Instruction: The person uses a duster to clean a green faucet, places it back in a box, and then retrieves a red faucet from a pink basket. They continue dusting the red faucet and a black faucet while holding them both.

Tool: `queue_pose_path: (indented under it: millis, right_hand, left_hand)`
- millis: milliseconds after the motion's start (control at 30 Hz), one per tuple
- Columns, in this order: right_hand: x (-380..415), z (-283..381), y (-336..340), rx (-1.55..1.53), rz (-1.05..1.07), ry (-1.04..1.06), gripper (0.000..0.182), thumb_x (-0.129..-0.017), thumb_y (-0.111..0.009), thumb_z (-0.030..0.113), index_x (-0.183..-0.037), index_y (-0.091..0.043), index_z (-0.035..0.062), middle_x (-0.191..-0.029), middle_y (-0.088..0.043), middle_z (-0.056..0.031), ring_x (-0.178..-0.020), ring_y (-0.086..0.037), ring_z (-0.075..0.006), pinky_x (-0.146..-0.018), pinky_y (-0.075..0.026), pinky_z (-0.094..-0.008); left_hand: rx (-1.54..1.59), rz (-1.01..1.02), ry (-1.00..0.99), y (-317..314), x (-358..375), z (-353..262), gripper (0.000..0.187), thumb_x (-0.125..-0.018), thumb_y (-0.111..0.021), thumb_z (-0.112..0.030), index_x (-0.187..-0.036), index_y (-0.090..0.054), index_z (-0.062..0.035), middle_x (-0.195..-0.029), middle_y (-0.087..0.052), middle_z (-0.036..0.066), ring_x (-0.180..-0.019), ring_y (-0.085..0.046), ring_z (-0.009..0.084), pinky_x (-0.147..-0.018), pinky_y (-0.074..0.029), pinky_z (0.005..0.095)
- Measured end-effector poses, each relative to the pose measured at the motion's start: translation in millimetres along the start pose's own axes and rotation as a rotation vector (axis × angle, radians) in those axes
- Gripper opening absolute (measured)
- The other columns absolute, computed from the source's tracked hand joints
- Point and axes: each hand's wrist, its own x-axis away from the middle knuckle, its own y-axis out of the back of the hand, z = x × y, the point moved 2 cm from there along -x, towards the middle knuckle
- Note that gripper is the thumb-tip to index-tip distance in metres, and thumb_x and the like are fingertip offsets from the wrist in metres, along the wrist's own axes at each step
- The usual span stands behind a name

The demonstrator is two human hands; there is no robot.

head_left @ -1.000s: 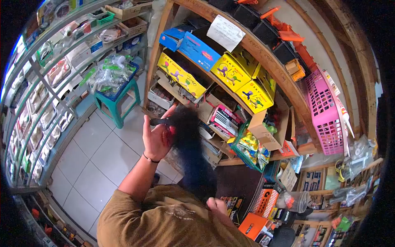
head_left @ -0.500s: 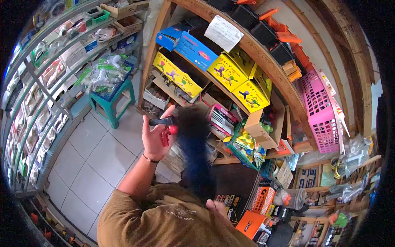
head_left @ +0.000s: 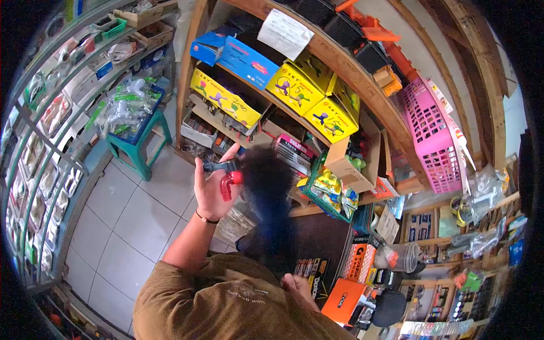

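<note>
My left hand (head_left: 212, 190) is raised, palm facing me, with a dark band on the wrist. Across its palm and fingers lie a red plastic tap (head_left: 228, 187) and a dark grey tap-like fitting (head_left: 222, 166). A dark-haired person in blue (head_left: 269, 192), strongly blurred, stands right beside that hand. Lower down, close to my brown shirt (head_left: 226, 294), my right hand (head_left: 300, 288) is closed with curled fingers; whatever is inside them is hidden. Black boxes with lettering (head_left: 311, 275) lie just beyond it.
Ahead, a wooden shelf holds yellow boxes (head_left: 226, 99), a blue box (head_left: 247, 62) and a pink basket (head_left: 433, 139). A green stool (head_left: 141, 150) carries a tray of bagged fittings (head_left: 133, 102). Glass shelving (head_left: 42, 164) lines the left; an orange box (head_left: 343, 300) stands at right.
The view has turned slightly, so shelf and stool sit further left. My left hand still holds the red tap and the grey fitting; my right hand stays closed near my body.
</note>
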Motion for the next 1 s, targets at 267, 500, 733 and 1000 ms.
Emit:
queue_pose_path:
  millis: [267,500,733,1000]
  right_hand:
    - [6.5,-21.4,-3.6,0.065,-0.027,-0.048,0.049,-0.089,-0.047,0.043,-0.066,-0.052,-0.0003,-0.062,-0.049,-0.0111,-0.058,-0.048,-0.0175,-0.055,-0.038,-0.0355]
    - [23.3,-3.5,-12.7,0.265,-0.054,0.084,0.049,-0.090,-0.046,0.040,-0.064,-0.050,-0.0014,-0.061,-0.050,-0.0158,-0.058,-0.051,-0.0229,-0.056,-0.039,-0.0375]
    - [33.6,-23.4,-13.2,-0.015,-0.153,-0.006,0.051,-0.089,-0.048,0.042,-0.060,-0.042,0.0000,-0.053,-0.033,-0.0036,-0.052,-0.033,-0.0156,-0.050,-0.030,-0.0345]
    - [28.8,-32.0,-11.0,-0.194,-0.236,0.063,0.050,-0.090,-0.046,0.042,-0.061,-0.043,0.0015,-0.054,-0.032,-0.0036,-0.053,-0.033,-0.0131,-0.048,-0.029,-0.0344]
  left_hand:
    - [0.046,0.015,0.100,11.2,-18.9,23.3,0.087,-0.079,-0.034,-0.069,-0.138,-0.020,-0.0069,-0.137,-0.030,0.022,-0.120,-0.037,0.0392,-0.098,-0.033,0.0475]
    - [0.397,-0.149,0.147,-12.8,-35.1,49.7,0.087,-0.079,-0.031,-0.070,-0.137,-0.022,-0.0049,-0.135,-0.030,0.025,-0.119,-0.035,0.0464,-0.097,-0.031,0.0521]
    - [-0.056,0.028,0.221,6.7,-31.9,62.5,0.087,-0.079,-0.029,-0.070,-0.137,-0.022,-0.0051,-0.133,-0.036,0.019,-0.113,-0.046,0.0300,-0.098,-0.034,0.0420]
    - [-0.109,-0.062,0.178,3.7,-32.9,66.0,0.089,-0.080,-0.028,-0.070,-0.136,-0.023,-0.0009,-0.135,-0.034,0.017,-0.118,-0.041,0.0265,-0.099,-0.032,0.0355]
